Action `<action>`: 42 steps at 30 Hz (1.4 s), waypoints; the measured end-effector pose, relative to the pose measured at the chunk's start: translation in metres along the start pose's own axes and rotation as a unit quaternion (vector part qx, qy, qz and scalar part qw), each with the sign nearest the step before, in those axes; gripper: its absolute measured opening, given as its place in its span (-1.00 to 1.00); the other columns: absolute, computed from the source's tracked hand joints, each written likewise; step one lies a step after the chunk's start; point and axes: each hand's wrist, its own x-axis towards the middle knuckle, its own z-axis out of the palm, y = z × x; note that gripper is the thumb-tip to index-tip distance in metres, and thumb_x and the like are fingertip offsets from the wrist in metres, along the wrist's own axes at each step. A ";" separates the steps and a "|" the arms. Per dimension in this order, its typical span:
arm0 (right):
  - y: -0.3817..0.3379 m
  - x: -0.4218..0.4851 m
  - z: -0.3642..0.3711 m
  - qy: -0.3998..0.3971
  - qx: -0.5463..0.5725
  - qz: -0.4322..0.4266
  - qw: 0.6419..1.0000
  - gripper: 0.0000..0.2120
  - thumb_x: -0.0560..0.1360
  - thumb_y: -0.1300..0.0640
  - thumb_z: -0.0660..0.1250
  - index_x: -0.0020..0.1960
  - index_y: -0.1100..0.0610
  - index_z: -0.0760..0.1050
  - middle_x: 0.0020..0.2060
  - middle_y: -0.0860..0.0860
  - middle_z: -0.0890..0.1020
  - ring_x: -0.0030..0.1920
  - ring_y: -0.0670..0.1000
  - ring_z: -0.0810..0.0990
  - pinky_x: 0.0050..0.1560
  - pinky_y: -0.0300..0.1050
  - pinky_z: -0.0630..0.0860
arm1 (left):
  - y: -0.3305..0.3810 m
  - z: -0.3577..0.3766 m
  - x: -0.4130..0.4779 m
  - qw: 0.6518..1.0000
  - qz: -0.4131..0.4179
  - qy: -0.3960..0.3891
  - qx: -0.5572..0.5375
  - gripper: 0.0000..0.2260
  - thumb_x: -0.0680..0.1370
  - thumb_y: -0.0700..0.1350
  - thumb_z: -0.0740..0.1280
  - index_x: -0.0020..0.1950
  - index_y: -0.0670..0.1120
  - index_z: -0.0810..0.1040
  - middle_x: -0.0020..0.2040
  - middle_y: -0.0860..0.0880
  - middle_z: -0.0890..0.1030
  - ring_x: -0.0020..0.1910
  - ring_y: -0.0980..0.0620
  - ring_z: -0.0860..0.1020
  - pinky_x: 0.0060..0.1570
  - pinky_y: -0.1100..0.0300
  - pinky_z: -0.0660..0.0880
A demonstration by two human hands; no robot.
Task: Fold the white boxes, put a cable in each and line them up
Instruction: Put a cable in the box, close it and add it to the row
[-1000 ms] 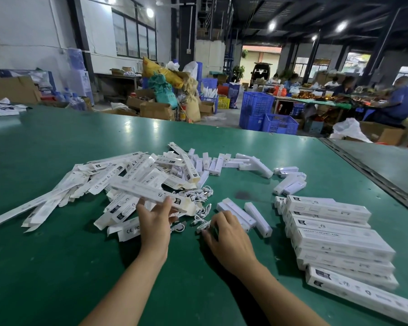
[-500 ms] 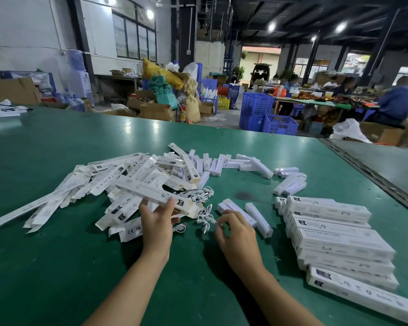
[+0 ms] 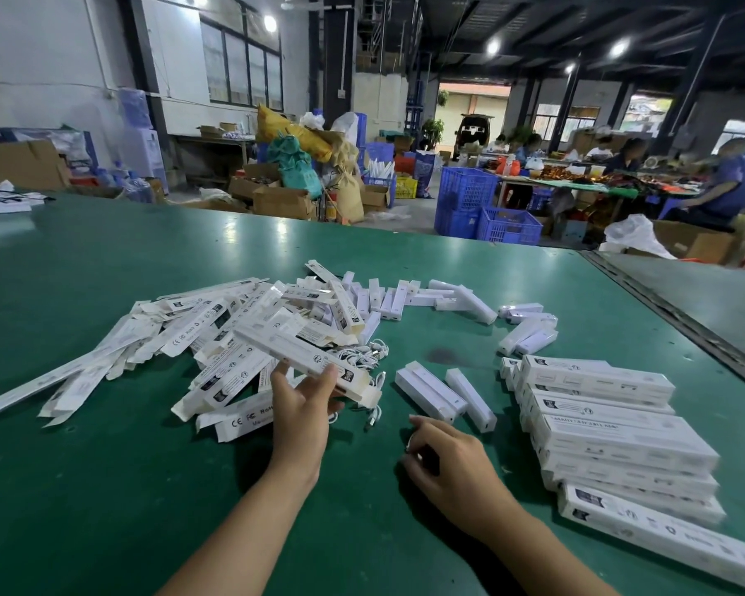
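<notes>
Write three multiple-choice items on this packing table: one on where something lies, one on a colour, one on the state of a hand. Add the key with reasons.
1. Where is the row of finished white boxes?
A. on the person's right
B. on the person's left
C. at the table's far edge

2. What colour is the table top?
A. grey
B. green
C. brown

3. What is the left hand doing?
A. lying flat on the table
B. hanging off the table
C. gripping a long white box

Key: 1 A, the lined-up boxes sit beside the right hand; 2 B, the surface is green throughout; 3 C, its fingers close around the box above the pile of flat box blanks.
</notes>
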 end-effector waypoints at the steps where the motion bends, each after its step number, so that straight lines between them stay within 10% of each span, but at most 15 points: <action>1: 0.001 -0.003 -0.002 -0.004 0.003 -0.006 1.000 -0.88 0.53 0.07 0.37 -0.09 0.13 0.57 0.11 -0.04 0.63 0.36 -0.21 0.41 0.15 -0.53 0.26 | -0.001 0.001 -0.002 1.000 -0.002 -0.011 0.004 -0.71 0.57 -0.15 0.39 0.15 0.14 0.37 -0.15 0.06 0.70 -0.22 0.17 0.63 -0.29 0.26 0.56; 17: 0.002 0.003 -0.019 -0.068 -0.026 0.082 0.994 -0.59 0.44 -0.12 0.46 0.24 -0.06 0.53 0.06 -0.10 0.57 0.09 -0.08 0.50 0.10 -0.31 0.38 | -0.010 0.012 -0.009 0.998 -0.053 -0.033 -0.032 -0.70 0.55 -0.15 0.42 0.21 -0.01 0.41 0.06 -0.16 0.65 -0.06 -0.05 0.65 -0.17 0.10 0.59; 23: -0.005 0.002 -0.018 -0.002 -0.017 0.074 0.997 -0.78 0.57 -0.02 0.32 0.20 -0.04 0.49 0.04 -0.15 0.62 0.00 -0.15 0.55 -0.01 -0.33 0.42 | -0.011 0.014 -0.008 0.996 -0.063 -0.034 -0.049 -0.71 0.56 -0.20 0.41 0.22 -0.04 0.42 -0.02 -0.15 0.66 -0.12 -0.06 0.64 -0.21 0.11 0.60; 28: -0.013 0.000 -0.018 0.128 0.093 0.097 0.983 -0.72 0.43 0.11 0.51 0.04 -0.14 0.51 -0.19 -0.34 0.62 -0.11 -0.35 0.60 -0.04 -0.55 0.42 | -0.014 0.016 -0.012 0.998 -0.058 -0.034 0.002 -0.69 0.52 -0.11 0.47 0.19 -0.04 0.43 0.11 -0.14 0.66 0.09 -0.14 0.64 0.14 -0.20 0.57; 42: -0.022 0.005 -0.019 0.178 0.326 0.233 0.899 -0.67 0.31 0.16 0.60 -0.01 -0.01 0.55 -0.27 -0.12 0.72 -0.20 -0.17 0.68 -0.19 -0.39 0.52 | -0.016 0.027 -0.027 0.992 -0.034 -0.119 0.010 -0.63 0.49 -0.20 0.49 0.19 -0.08 0.41 0.02 -0.06 0.71 0.03 -0.04 0.68 -0.09 0.15 0.61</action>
